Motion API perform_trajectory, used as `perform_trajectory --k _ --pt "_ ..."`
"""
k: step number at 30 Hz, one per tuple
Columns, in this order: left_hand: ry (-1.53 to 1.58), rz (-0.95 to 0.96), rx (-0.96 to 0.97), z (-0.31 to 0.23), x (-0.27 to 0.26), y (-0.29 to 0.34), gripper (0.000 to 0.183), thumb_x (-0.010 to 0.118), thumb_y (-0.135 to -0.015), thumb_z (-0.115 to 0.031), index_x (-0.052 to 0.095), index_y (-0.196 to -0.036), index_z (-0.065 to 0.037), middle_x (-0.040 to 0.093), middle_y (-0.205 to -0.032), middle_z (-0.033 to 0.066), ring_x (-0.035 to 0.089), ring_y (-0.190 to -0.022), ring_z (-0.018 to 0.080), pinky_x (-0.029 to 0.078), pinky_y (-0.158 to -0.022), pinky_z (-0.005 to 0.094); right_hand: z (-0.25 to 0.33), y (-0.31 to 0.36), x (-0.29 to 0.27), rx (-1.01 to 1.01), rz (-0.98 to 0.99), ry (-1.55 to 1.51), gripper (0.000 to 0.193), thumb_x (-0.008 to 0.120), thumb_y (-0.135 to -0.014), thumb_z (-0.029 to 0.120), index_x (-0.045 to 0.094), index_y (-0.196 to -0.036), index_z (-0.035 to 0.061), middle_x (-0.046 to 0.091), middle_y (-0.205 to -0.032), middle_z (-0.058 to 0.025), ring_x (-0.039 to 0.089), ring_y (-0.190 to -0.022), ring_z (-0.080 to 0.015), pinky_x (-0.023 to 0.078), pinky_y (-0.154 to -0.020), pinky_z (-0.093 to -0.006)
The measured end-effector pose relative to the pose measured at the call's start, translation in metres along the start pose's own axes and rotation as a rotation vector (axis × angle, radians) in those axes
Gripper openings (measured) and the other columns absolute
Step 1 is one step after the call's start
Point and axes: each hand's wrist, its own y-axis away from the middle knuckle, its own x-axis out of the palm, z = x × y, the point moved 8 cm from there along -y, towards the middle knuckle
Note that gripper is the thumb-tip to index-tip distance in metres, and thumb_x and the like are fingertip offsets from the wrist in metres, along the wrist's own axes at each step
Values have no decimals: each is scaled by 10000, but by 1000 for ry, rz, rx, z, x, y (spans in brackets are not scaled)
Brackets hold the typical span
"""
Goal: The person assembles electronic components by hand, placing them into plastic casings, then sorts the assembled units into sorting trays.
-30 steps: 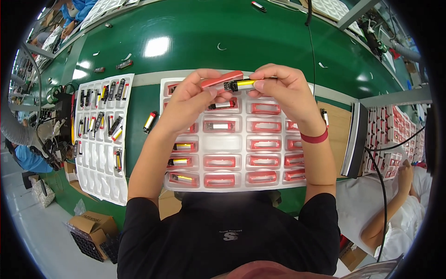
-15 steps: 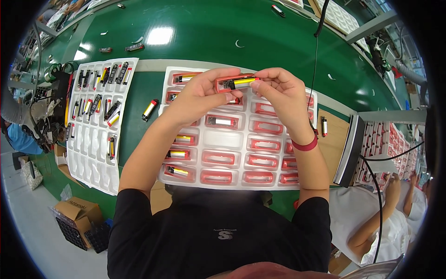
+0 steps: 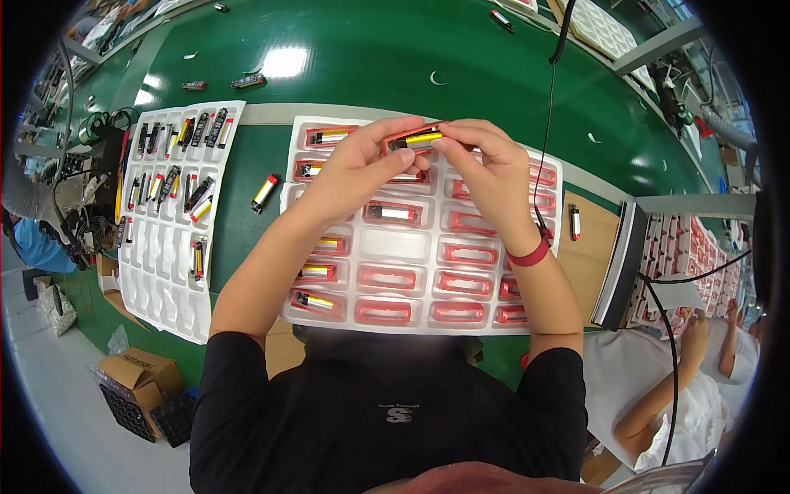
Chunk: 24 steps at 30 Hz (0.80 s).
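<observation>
Above the far half of a white moulded tray, I hold a red plastic casing with a battery module, yellow and silver with a black end, in it. My left hand grips the casing's left end, its thumb against the module's black end. At the right end my right hand closes in, thumb and fingertips on the module. My fingers hide part of the casing, and how deep the module sits cannot be told. Below, the tray pockets hold red casings, several with modules; one pocket is bare.
To the left a second white tray carries several loose modules. A single module lies between the trays, another on brown board at right. A thin black cable hangs near my right hand. Co-workers' arms show at right.
My right hand has shifted slightly left along the module, and the casing has tilted a little in my fingers. Loose parts and scraps on the far green surface have moved slightly right.
</observation>
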Motion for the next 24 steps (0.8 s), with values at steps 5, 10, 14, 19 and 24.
perform_trajectory --k 5,10,14,19,24 --pt "-2 -7 7 1 -2 -1 483 566 -1015 -32 434 -1474 42 622 -1335 145 671 -1103 165 543 -984 295 -10 2 0 82 -9 -147 193 737 -909 24 742 -1100 2 729 -1046 -83 664 -891 -120 538 -759 -239" --pt "-6 11 -1 2 1 -2 481 556 -1017 -26 431 -1476 44 619 -1339 140 673 -1097 169 543 -983 295 -29 5 2 319 -10 -250 195 761 -896 69 755 -1087 28 717 -1049 -98 672 -875 -141 536 -771 -252" --pt "-14 -28 15 3 -3 -3 457 547 -1022 -25 449 -1463 40 629 -1320 132 675 -1079 162 548 -967 296 -1 2 2 -83 -67 37 222 763 -894 71 742 -1111 27 694 -1035 -85 662 -865 -139 536 -790 -256" --pt "-25 -53 0 0 -3 0 421 518 -1028 -22 478 -1444 25 648 -1278 123 676 -1033 146 553 -942 283 1 -3 2 -107 -45 109 343 726 -910 4 673 -1249 6 647 -1130 -95 638 -959 -144 528 -874 -267" --pt "-343 -139 53 -2 -14 6 366 540 -1007 -41 558 -1370 10 677 -1190 114 672 -978 129 544 -813 267 -15 -5 9 67 207 -59 354 701 -915 7 656 -1265 32 654 -1123 -117 668 -964 -208 552 -861 -304"
